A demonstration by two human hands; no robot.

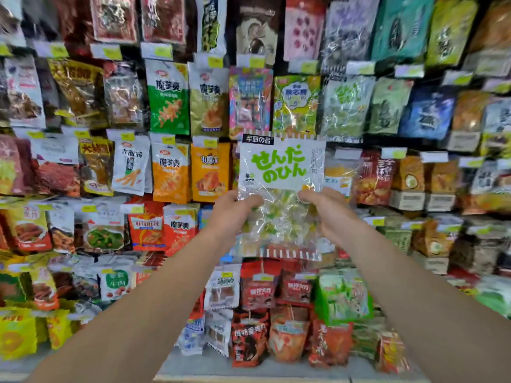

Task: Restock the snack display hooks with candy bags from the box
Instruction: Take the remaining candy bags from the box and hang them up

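A: Start at the left. What is out beyond the left grip?

B: Rows of hanging foil snack packets [83, 167] on the display wall, brown, red and orange, each under a small yellow price tag [59, 51]. Just left of the left grip hangs an orange foil packet [210, 172] with a dark label.

A: And the left grip itself?

B: The left hand [235, 210] reaches up and forward on a bare arm. Its thumb lies across the front of the clear plastic candy bag with a white label and green lettering [280, 167], pinching the bag's left edge; the fingers are behind it, out of sight.

A: How does the bag sit?

B: Between the two grips, upright, long axis vertical. The striped header edge points up, the lettering reads level, and the clear lower half with green and yellow sweets hangs below the thumbs. It is held in front of the display, level with the middle rows. Whether it touches a hook, I cannot tell.

A: The right grip?

B: The right hand [329, 208] mirrors the left, thumb on the front, clamped on the bag's right edge.

A: Further right?

B: More packets, and below both grips red foil packets [260, 293] above a pale grey shelf [221, 369].
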